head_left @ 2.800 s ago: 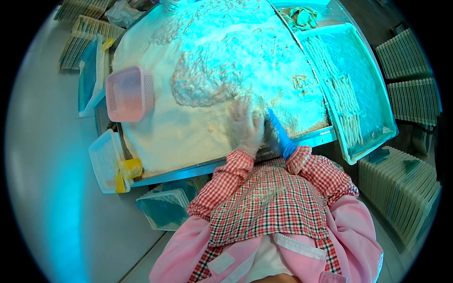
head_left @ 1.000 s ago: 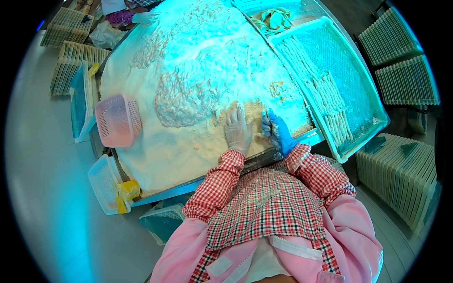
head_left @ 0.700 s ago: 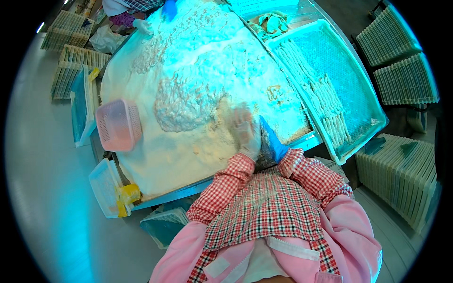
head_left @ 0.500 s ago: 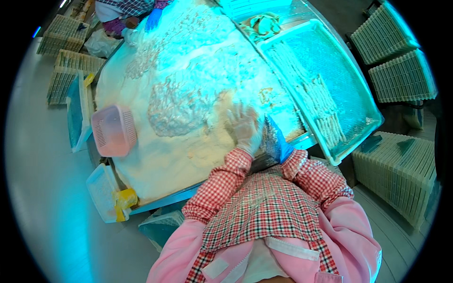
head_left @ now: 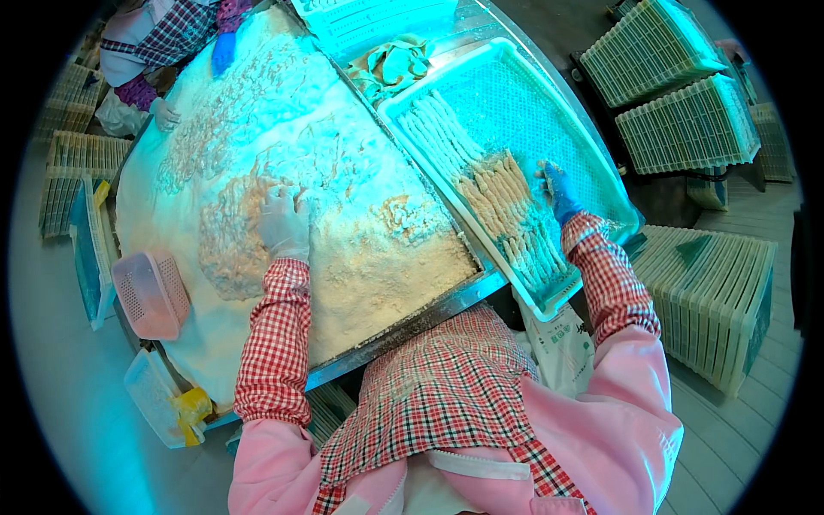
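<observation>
My left hand point(head_left: 285, 225), in a pale translucent glove, lies with its fingers apart on a heap of flour-coated pieces point(head_left: 230, 245). White flour point(head_left: 343, 283) covers the table around it. My right hand point(head_left: 562, 193), in a blue glove, is over a shallow pale mesh tray point(head_left: 558, 94). Its fingers look loosely bent and apart, with nothing visible between them. Just left of that hand, long floured strips point(head_left: 498, 193) lie side by side in a row along the tray. What the pieces are under the coating cannot be made out.
A pink basket point(head_left: 151, 294) stands at the table's left edge, near a yellow-taped white tray point(head_left: 163, 403). Stacked trays point(head_left: 708, 292) stand at right. A crumpled cloth point(head_left: 390, 67) lies beyond the mesh tray. Another person's blue-gloved hand point(head_left: 223, 53) is at the far left.
My hands have moved apart: the left from the near table edge leftward to the heap, the right across to the mesh tray. The whole view has shifted toward the right.
</observation>
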